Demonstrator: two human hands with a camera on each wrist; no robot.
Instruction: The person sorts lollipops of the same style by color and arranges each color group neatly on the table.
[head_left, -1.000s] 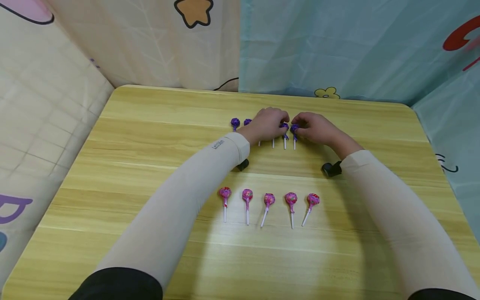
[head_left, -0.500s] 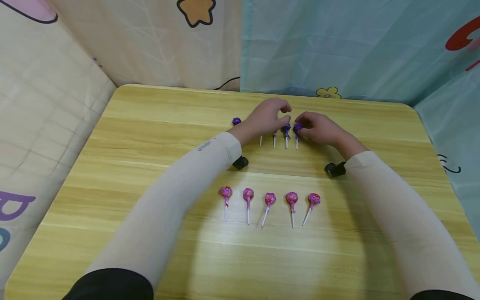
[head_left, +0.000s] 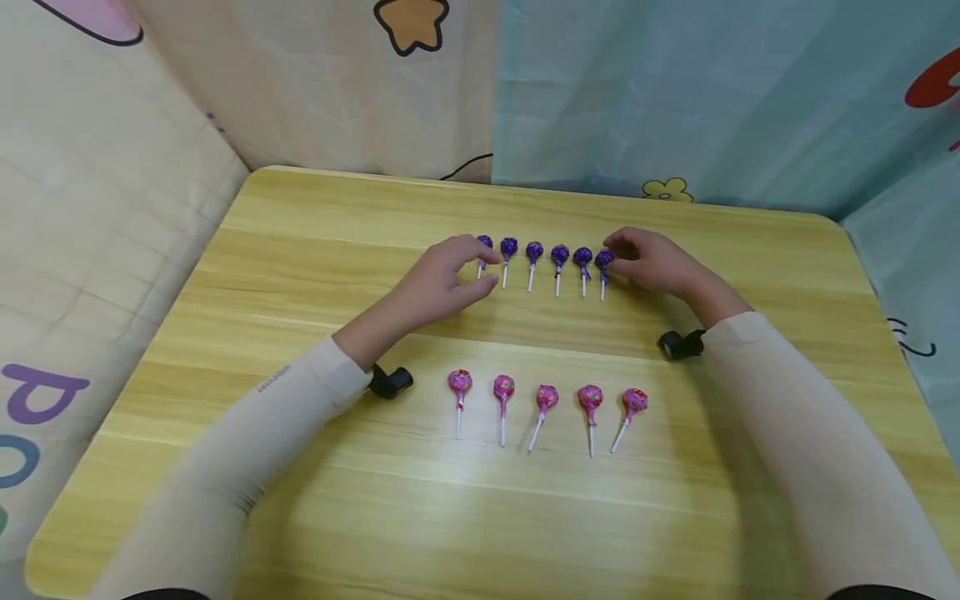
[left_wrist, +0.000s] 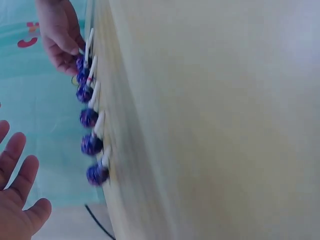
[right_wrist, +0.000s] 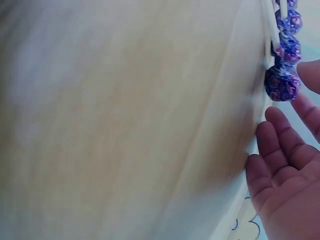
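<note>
Several purple-wrapped lollipops [head_left: 559, 253] lie side by side in a row toward the back of the table, sticks pointing at me. My left hand [head_left: 450, 283] hovers at the left end of that row, fingers spread and holding nothing. At the right end, my right hand [head_left: 652, 262] is beside the last purple lollipop [right_wrist: 283, 84]. In the right wrist view its fingers are relaxed and the thumb is close to the candy; whether it touches is unclear. Nearer to me lies a second row of several pink-wrapped lollipops [head_left: 547, 397], more widely spaced, some sticks slanted.
The wooden table [head_left: 450, 517] has rounded corners and backs onto printed curtains [head_left: 637, 100]. A dark wrist camera [head_left: 392, 382] sits under the left wrist, left of the pink row, and another wrist camera [head_left: 681, 344] under the right.
My left hand has drawn back leftward and toward me from the purple row, uncovering lollipops it hid. My right hand stays by the right-end lollipop. The view has shifted slightly.
</note>
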